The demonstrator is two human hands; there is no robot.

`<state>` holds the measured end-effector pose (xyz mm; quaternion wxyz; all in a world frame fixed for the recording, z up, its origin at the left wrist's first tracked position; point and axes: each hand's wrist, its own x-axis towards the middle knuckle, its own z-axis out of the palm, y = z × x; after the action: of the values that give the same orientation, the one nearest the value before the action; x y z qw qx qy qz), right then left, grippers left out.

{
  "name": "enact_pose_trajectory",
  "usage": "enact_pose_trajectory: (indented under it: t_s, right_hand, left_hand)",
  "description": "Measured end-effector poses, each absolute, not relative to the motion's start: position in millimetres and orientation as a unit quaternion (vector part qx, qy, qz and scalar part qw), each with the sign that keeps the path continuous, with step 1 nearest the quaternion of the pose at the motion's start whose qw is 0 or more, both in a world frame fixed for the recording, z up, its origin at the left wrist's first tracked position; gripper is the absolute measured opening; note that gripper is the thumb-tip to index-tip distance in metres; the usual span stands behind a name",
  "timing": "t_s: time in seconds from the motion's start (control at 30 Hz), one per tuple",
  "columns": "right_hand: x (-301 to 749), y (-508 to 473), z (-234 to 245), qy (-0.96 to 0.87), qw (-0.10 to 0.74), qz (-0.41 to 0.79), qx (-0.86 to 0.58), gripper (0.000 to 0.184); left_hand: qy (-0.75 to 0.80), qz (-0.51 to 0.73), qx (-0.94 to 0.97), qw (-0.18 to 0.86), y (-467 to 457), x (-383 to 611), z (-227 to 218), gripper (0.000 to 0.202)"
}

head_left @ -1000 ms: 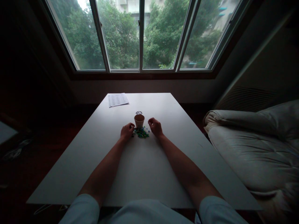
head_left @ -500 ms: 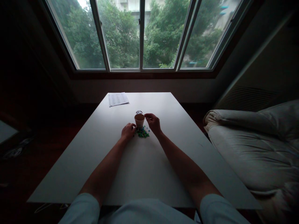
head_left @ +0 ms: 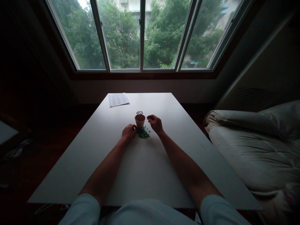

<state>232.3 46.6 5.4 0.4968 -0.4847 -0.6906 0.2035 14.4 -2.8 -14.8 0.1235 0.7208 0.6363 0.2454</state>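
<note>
A brown-lined paper cup (head_left: 140,122) stands upright on the white table, with its mouth facing up. In front of its base lies a loose pile of small green and blue pieces (head_left: 143,133), too small to make out exactly. My left hand (head_left: 128,131) rests on the table to the left of the pile, fingers loosely bent near the cup's base; nothing shows in it. To the right of the cup's rim, my right hand (head_left: 155,123) hovers with thumb and fingertips slightly apart. I see no object between them.
Behind the cup lies a small dark-rimmed ring-shaped item (head_left: 139,112). Printed paper sheets (head_left: 118,100) sit at the table's far left corner. A padded pale mattress or cushion (head_left: 253,150) is beyond the table's right edge, and a window (head_left: 142,37) faces me.
My right hand has moved slightly right, away from the cup's rim, and its fingertips have parted. The left hand and the cup stay almost where they were.
</note>
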Motion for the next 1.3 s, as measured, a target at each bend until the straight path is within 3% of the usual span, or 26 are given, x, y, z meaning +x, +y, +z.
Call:
enact_pose_trajectory:
  t_s: [0.2,0.3,0.8,1.0,1.3]
  right_hand:
    - [235,47,-22,-0.756,0.308,0.159,-0.555,0.018]
    - [229,44,-27,-0.773,0.271,0.122,-0.560,0.020]
    - [226,43,-37,-0.788,0.258,0.081,-0.554,0.012]
    - [225,39,-32,-0.786,0.244,0.078,-0.563,0.006]
    - [225,32,-19,-0.757,0.282,0.101,-0.581,0.012]
  left_hand:
    - [0.642,0.239,0.719,0.117,-6,17,-12,0.019]
    - [0.644,0.236,0.717,0.121,-6,18,-10,0.019]
    - [0.659,0.284,0.688,0.108,-3,15,-12,0.021]
    - [0.668,0.229,0.709,0.011,-7,15,-6,0.018]
    - [0.670,0.175,0.721,0.025,-8,16,-6,0.023]
